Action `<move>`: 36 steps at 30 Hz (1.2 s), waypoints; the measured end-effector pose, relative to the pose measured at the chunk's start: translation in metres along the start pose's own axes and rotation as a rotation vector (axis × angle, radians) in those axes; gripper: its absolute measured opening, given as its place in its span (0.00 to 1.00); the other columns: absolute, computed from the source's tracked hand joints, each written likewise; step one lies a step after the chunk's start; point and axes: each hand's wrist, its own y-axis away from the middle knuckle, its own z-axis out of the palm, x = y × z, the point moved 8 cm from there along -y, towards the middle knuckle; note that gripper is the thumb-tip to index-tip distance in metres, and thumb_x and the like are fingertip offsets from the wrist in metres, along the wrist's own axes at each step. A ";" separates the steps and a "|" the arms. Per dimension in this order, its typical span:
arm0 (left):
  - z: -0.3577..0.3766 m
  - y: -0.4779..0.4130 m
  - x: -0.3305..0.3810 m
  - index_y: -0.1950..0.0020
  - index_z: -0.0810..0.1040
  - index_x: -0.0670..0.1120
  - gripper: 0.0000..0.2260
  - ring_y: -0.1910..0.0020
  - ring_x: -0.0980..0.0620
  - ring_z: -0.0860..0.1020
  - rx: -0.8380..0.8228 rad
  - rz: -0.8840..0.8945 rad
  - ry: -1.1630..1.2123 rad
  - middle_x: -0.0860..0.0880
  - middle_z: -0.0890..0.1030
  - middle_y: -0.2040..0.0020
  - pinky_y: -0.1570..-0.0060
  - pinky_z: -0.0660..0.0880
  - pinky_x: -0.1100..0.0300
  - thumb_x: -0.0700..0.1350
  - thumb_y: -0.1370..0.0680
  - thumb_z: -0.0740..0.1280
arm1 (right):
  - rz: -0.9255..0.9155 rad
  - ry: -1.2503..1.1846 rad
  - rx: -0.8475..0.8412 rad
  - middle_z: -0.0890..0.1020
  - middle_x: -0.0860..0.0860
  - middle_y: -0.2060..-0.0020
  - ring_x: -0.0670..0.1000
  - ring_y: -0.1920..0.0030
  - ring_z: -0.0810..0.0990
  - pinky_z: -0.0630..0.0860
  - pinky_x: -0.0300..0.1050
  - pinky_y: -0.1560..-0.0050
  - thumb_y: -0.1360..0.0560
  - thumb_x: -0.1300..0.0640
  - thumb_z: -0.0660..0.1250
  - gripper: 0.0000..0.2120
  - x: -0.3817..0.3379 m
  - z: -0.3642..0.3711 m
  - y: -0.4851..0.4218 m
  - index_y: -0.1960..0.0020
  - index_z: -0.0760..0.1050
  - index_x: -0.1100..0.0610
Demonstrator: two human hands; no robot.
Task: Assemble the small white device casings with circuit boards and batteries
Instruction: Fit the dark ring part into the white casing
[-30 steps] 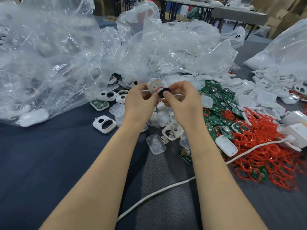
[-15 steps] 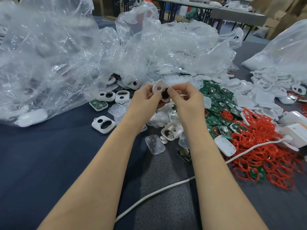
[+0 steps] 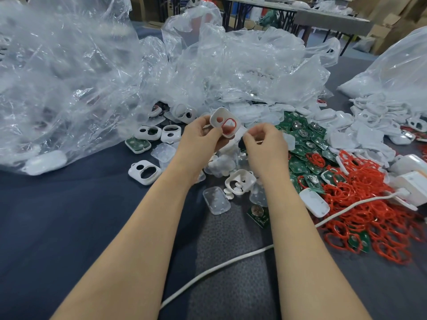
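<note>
**White casing held up in the left hand, right hand close beside**

The left hand point(image 3: 201, 137) grips a small white casing point(image 3: 225, 114) by its lower edge, thumb and fingers curled round it, holding it above the heap of parts. The casing is smooth hard plastic, a rounded rectangle with one small round hole and one larger oval opening. A thin red ring point(image 3: 225, 132) lines the oval. The right hand point(image 3: 265, 144) is just beside the casing but apart from it, fingers curled toward the thumb. Whether they pinch anything cannot be told.

Under the hands lie more white casings point(image 3: 144, 172) and translucent dimpled covers point(image 3: 216, 200). To the right, flat green circuit boards point(image 3: 300, 162) with round silver discs overlap in a pile, and next to them red rings point(image 3: 369, 215) tangle in a loose heap. Crinkled clear plastic bags point(image 3: 69, 77) rise like a wall behind and to the left. A white cable point(image 3: 219, 266) crosses under the right forearm.

The surface point(image 3: 57, 215) is covered in dark blue cloth. A broad stretch of it shows left of the left forearm, up to the edge of the bags.
</note>
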 end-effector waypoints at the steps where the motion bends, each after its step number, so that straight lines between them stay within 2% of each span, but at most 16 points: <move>1: 0.000 0.000 0.000 0.52 0.79 0.47 0.06 0.51 0.52 0.83 0.003 0.005 -0.012 0.48 0.85 0.56 0.48 0.79 0.62 0.37 0.21 0.65 | -0.020 0.046 -0.003 0.77 0.48 0.54 0.48 0.53 0.74 0.66 0.38 0.57 0.23 0.59 0.63 0.04 -0.001 0.002 0.001 0.50 0.75 0.55; 3: -0.001 0.000 0.003 0.53 0.77 0.50 0.08 0.52 0.53 0.83 0.022 0.044 -0.098 0.49 0.84 0.56 0.52 0.78 0.64 0.37 0.20 0.64 | -0.069 0.047 0.064 0.76 0.52 0.48 0.48 0.51 0.73 0.65 0.36 0.54 0.23 0.60 0.63 0.05 -0.009 -0.001 0.003 0.49 0.76 0.54; 4: -0.001 0.001 0.005 0.52 0.77 0.50 0.09 0.53 0.54 0.82 0.039 0.076 -0.180 0.49 0.84 0.55 0.54 0.77 0.65 0.36 0.20 0.63 | -0.086 0.002 0.098 0.76 0.52 0.48 0.47 0.52 0.73 0.66 0.35 0.54 0.23 0.59 0.64 0.04 -0.014 -0.004 0.005 0.51 0.76 0.53; 6: 0.002 0.002 0.009 0.48 0.77 0.48 0.08 0.53 0.54 0.81 0.055 0.151 -0.362 0.48 0.83 0.52 0.52 0.76 0.63 0.36 0.20 0.62 | -0.076 -0.129 0.076 0.80 0.51 0.54 0.44 0.58 0.75 0.69 0.36 0.55 0.24 0.57 0.67 0.01 -0.019 0.000 0.005 0.54 0.77 0.52; 8: 0.007 0.003 0.013 0.43 0.77 0.45 0.10 0.53 0.54 0.81 0.043 0.222 -0.511 0.48 0.83 0.51 0.51 0.75 0.63 0.35 0.21 0.61 | -0.011 -0.256 -0.015 0.81 0.47 0.62 0.40 0.63 0.75 0.71 0.33 0.59 0.26 0.53 0.70 0.04 -0.018 0.011 0.007 0.55 0.80 0.53; 11: 0.012 0.007 0.017 0.42 0.77 0.46 0.11 0.56 0.57 0.80 0.044 0.282 -0.605 0.53 0.82 0.57 0.57 0.72 0.70 0.36 0.21 0.60 | 0.092 -0.375 -0.044 0.82 0.47 0.65 0.41 0.64 0.78 0.74 0.36 0.60 0.26 0.53 0.71 0.07 -0.011 0.018 0.008 0.54 0.82 0.57; 13: 0.015 0.010 0.018 0.43 0.77 0.47 0.11 0.58 0.62 0.79 0.044 0.302 -0.614 0.57 0.80 0.59 0.60 0.69 0.76 0.36 0.21 0.61 | 0.147 -0.472 -0.012 0.84 0.52 0.60 0.46 0.58 0.81 0.77 0.39 0.56 0.26 0.56 0.71 0.07 -0.006 0.017 0.008 0.52 0.82 0.60; 15: 0.017 0.011 0.018 0.46 0.77 0.49 0.10 0.58 0.62 0.79 0.040 0.304 -0.609 0.56 0.81 0.59 0.60 0.70 0.76 0.37 0.22 0.61 | 0.161 -0.483 0.005 0.84 0.55 0.59 0.48 0.57 0.81 0.77 0.40 0.54 0.25 0.57 0.70 0.08 -0.003 0.018 0.006 0.51 0.82 0.62; 17: 0.019 0.011 0.019 0.51 0.77 0.50 0.07 0.58 0.55 0.79 0.047 0.309 -0.629 0.51 0.81 0.59 0.61 0.70 0.72 0.40 0.20 0.60 | 0.148 -0.430 -0.009 0.83 0.53 0.62 0.47 0.61 0.80 0.77 0.42 0.56 0.25 0.57 0.69 0.09 -0.002 0.020 0.005 0.51 0.81 0.62; 21: 0.022 0.014 0.021 0.52 0.78 0.47 0.10 0.57 0.50 0.78 0.037 0.342 -0.648 0.51 0.80 0.61 0.57 0.73 0.60 0.42 0.18 0.58 | 0.126 -0.314 -0.002 0.75 0.44 0.72 0.38 0.73 0.71 0.67 0.34 0.67 0.25 0.56 0.67 0.08 0.000 0.019 0.003 0.58 0.79 0.60; 24: 0.025 0.015 0.022 0.48 0.79 0.43 0.10 0.57 0.51 0.79 0.021 0.348 -0.647 0.52 0.79 0.60 0.56 0.74 0.62 0.42 0.17 0.58 | 0.103 -0.314 -0.017 0.72 0.42 0.75 0.37 0.77 0.69 0.64 0.31 0.71 0.24 0.57 0.66 0.09 -0.001 0.017 0.003 0.64 0.75 0.56; 26: 0.023 0.015 0.023 0.52 0.77 0.45 0.09 0.61 0.54 0.76 0.051 0.361 -0.659 0.55 0.77 0.63 0.62 0.71 0.68 0.41 0.17 0.58 | 0.087 -0.339 -0.045 0.71 0.42 0.77 0.38 0.78 0.67 0.63 0.32 0.72 0.24 0.58 0.65 0.10 -0.004 0.017 0.004 0.64 0.74 0.56; 28: 0.014 0.013 0.023 0.53 0.73 0.45 0.07 0.64 0.58 0.74 0.134 0.343 -0.674 0.55 0.75 0.64 0.65 0.69 0.71 0.41 0.18 0.58 | 0.083 -0.413 -0.076 0.70 0.41 0.80 0.39 0.80 0.65 0.62 0.32 0.75 0.24 0.61 0.64 0.10 -0.008 0.019 0.006 0.64 0.76 0.56; 30: 0.009 0.013 0.022 0.49 0.74 0.43 0.05 0.62 0.56 0.77 0.166 0.317 -0.676 0.52 0.78 0.61 0.63 0.72 0.71 0.38 0.19 0.59 | 0.110 -0.528 -0.110 0.71 0.41 0.80 0.39 0.78 0.67 0.63 0.32 0.74 0.23 0.62 0.63 0.11 -0.011 0.021 0.008 0.63 0.76 0.55; 33: 0.001 0.011 0.022 0.50 0.75 0.43 0.06 0.56 0.50 0.81 0.211 0.281 -0.611 0.47 0.82 0.55 0.54 0.78 0.58 0.36 0.20 0.60 | 0.181 -0.844 -0.181 0.76 0.46 0.73 0.43 0.70 0.74 0.71 0.36 0.67 0.22 0.65 0.61 0.11 -0.015 0.023 0.009 0.61 0.74 0.55; 36: -0.015 0.010 0.023 0.55 0.74 0.46 0.07 0.59 0.56 0.82 0.304 0.242 -0.443 0.53 0.82 0.59 0.56 0.78 0.60 0.38 0.19 0.60 | 0.215 -1.089 -0.229 0.82 0.48 0.68 0.47 0.65 0.81 0.78 0.38 0.63 0.22 0.67 0.60 0.10 -0.016 0.018 0.007 0.59 0.74 0.58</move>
